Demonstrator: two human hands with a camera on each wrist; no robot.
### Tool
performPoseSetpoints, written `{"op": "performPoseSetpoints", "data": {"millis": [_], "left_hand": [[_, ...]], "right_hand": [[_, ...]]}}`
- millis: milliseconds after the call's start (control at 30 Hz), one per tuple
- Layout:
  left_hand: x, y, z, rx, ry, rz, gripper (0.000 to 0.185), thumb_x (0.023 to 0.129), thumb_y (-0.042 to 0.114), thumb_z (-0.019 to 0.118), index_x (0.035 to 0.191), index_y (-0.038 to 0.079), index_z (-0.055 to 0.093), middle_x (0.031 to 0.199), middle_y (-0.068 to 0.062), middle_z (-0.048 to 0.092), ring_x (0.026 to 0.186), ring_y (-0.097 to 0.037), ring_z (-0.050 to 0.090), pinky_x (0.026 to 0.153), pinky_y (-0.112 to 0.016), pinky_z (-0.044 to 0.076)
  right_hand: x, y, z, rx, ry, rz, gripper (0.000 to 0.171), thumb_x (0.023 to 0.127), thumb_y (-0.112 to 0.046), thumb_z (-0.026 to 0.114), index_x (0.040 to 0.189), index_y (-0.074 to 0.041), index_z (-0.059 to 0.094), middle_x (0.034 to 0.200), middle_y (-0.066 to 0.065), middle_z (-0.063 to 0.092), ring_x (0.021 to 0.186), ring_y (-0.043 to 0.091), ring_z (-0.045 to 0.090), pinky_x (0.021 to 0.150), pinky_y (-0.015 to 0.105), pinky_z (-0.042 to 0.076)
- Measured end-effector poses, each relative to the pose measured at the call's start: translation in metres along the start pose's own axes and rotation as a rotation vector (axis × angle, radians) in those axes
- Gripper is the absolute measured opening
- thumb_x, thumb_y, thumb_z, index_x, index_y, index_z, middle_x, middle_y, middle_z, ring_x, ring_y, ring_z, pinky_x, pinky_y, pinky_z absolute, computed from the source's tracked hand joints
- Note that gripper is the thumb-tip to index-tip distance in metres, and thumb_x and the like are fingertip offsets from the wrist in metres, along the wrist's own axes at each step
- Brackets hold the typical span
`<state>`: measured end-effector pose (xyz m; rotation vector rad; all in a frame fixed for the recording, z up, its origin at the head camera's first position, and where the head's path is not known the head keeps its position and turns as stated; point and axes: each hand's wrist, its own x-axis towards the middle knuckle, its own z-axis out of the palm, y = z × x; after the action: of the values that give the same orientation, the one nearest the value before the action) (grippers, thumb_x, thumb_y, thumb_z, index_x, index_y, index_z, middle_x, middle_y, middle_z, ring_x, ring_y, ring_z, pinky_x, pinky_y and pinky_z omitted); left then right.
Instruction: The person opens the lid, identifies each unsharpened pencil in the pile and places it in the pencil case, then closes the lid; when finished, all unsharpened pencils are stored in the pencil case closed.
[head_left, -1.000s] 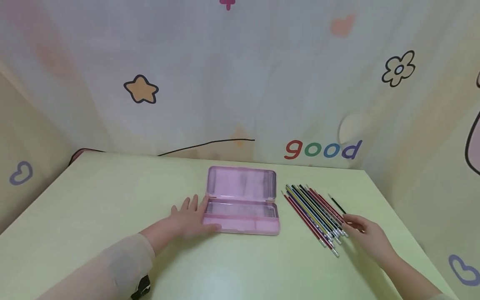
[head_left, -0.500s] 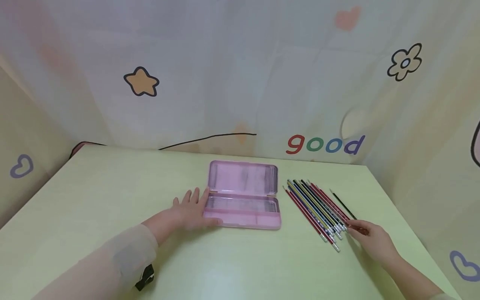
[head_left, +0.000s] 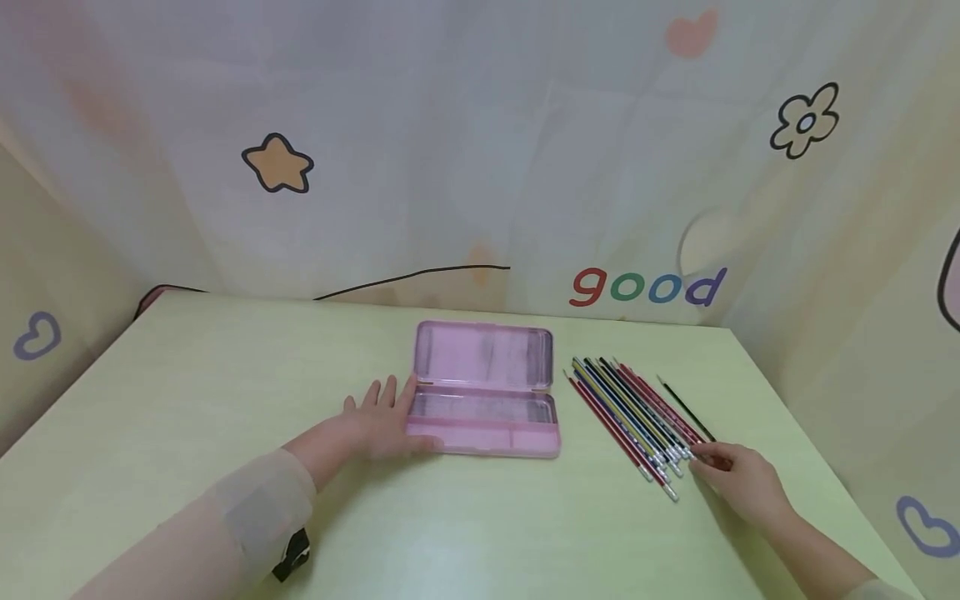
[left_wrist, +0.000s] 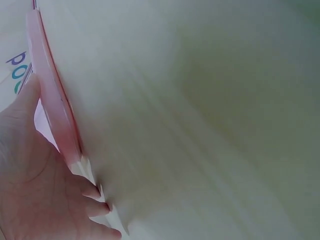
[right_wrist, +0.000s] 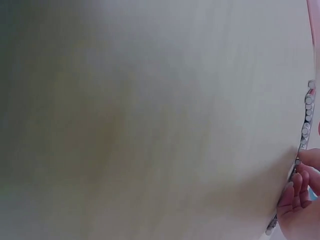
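Observation:
A pink pencil case lies with its lid raised on the table; its compartments hold no pencils. My left hand rests against the case's left end, fingers spread, thumb along the front edge. In the left wrist view, that hand touches the pink side. Right of the case, several pencils lie side by side, red, yellow, blue and black, with eraser ends towards me. My right hand pinches a pencil at its eraser end on the row's right side. In the right wrist view, curled fingers meet the pencil ends.
A separate black pencil lies right of the row, its near end close to the right hand. The pale table meets a patterned curtain at the back and sides.
My right hand has shifted slightly towards me along the pencils' eraser ends, uncovering more of the black pencil. My left hand stays on the case. The head view has tilted slightly down.

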<state>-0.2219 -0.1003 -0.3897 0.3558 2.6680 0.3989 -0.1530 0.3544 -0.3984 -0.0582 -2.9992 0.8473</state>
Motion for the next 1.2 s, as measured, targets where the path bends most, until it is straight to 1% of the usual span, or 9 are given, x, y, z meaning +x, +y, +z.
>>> {"op": "performPoseSetpoints", "data": {"millis": [133, 300, 467, 567, 733, 833, 1000, 1133, 1200], "left_hand": [[0.003, -0.001, 0.002, 0.009, 0.006, -0.004, 0.117, 0.071, 0.083, 0.043, 0.150, 0.011, -0.005, 0.153, -0.022, 0.002, 0.138, -0.043, -0.001, 0.101, -0.068, 0.002], [0.001, 0.000, 0.002, -0.008, 0.012, -0.002, 0.120, 0.069, 0.083, 0.045, 0.150, 0.010, -0.003, 0.153, -0.025, 0.003, 0.137, -0.045, 0.000, 0.100, -0.069, 0.003], [0.001, -0.006, 0.006, -0.019, 0.026, -0.005, 0.121, 0.068, 0.084, 0.045, 0.150, 0.010, -0.003, 0.153, -0.024, 0.003, 0.138, -0.044, -0.001, 0.100, -0.069, 0.003], [0.001, -0.006, 0.005, -0.011, 0.013, -0.003, 0.117, 0.071, 0.081, 0.046, 0.150, 0.009, -0.003, 0.153, -0.024, 0.002, 0.138, -0.044, -0.001, 0.100, -0.069, 0.004], [0.002, 0.002, -0.002, 0.019, 0.017, 0.020, 0.112, 0.076, 0.076, 0.047, 0.150, 0.008, -0.001, 0.152, -0.025, 0.005, 0.138, -0.045, 0.002, 0.101, -0.068, 0.006], [0.002, 0.005, -0.004, 0.029, 0.024, 0.024, 0.111, 0.077, 0.075, 0.048, 0.150, 0.008, -0.002, 0.152, -0.025, 0.005, 0.138, -0.045, 0.002, 0.101, -0.068, 0.007], [0.000, 0.005, -0.003, 0.019, 0.019, 0.024, 0.110, 0.078, 0.074, 0.049, 0.150, 0.008, -0.001, 0.152, -0.025, 0.005, 0.137, -0.046, 0.003, 0.101, -0.068, 0.008], [-0.001, 0.004, -0.003, 0.015, 0.019, 0.021, 0.110, 0.078, 0.074, 0.048, 0.150, 0.008, -0.001, 0.152, -0.025, 0.005, 0.137, -0.046, 0.002, 0.101, -0.068, 0.009], [-0.002, 0.002, -0.003, 0.011, 0.018, 0.018, 0.109, 0.078, 0.074, 0.048, 0.150, 0.008, -0.001, 0.152, -0.025, 0.005, 0.137, -0.046, 0.002, 0.101, -0.068, 0.009]], "right_hand": [[0.001, 0.002, 0.001, -0.011, 0.023, -0.005, 0.032, 0.087, -0.018, 0.066, 0.106, 0.008, 0.064, 0.080, 0.003, 0.057, 0.074, 0.017, 0.048, 0.061, 0.030, 0.039], [-0.002, 0.004, 0.006, -0.014, 0.069, 0.036, 0.038, 0.087, -0.027, 0.066, 0.107, 0.005, 0.066, 0.082, 0.003, 0.060, 0.076, 0.017, 0.051, 0.065, 0.032, 0.041], [-0.004, 0.005, 0.015, 0.023, 0.133, 0.073, 0.040, 0.087, -0.031, 0.067, 0.107, 0.004, 0.067, 0.083, 0.004, 0.064, 0.074, 0.016, 0.052, 0.063, 0.029, 0.040], [-0.006, 0.005, 0.019, 0.025, 0.166, 0.088, 0.039, 0.087, -0.030, 0.067, 0.106, 0.004, 0.067, 0.084, 0.006, 0.064, 0.074, 0.016, 0.053, 0.063, 0.030, 0.040], [-0.008, 0.006, 0.020, 0.018, 0.234, 0.111, 0.032, 0.087, -0.025, 0.067, 0.102, 0.003, 0.069, 0.084, 0.008, 0.065, 0.074, 0.017, 0.054, 0.062, 0.029, 0.041], [-0.008, 0.006, 0.018, 0.031, 0.247, 0.139, 0.032, 0.087, -0.026, 0.066, 0.101, 0.004, 0.069, 0.081, 0.008, 0.066, 0.072, 0.017, 0.055, 0.061, 0.028, 0.041], [-0.009, 0.005, 0.012, 0.136, 0.230, 0.238, 0.041, 0.088, -0.033, 0.063, 0.106, 0.004, 0.067, 0.085, 0.007, 0.069, 0.071, 0.008, 0.055, 0.059, 0.021, 0.043], [-0.007, 0.002, 0.005, 0.283, 0.234, 0.280, 0.047, 0.089, -0.034, 0.063, 0.112, 0.007, 0.063, 0.079, -0.002, 0.070, 0.063, 0.000, 0.057, 0.054, 0.019, 0.046], [-0.006, 0.000, 0.001, 0.335, 0.245, 0.287, 0.049, 0.089, -0.034, 0.063, 0.113, 0.008, 0.062, 0.075, -0.008, 0.069, 0.063, -0.002, 0.057, 0.056, 0.017, 0.046]]}}
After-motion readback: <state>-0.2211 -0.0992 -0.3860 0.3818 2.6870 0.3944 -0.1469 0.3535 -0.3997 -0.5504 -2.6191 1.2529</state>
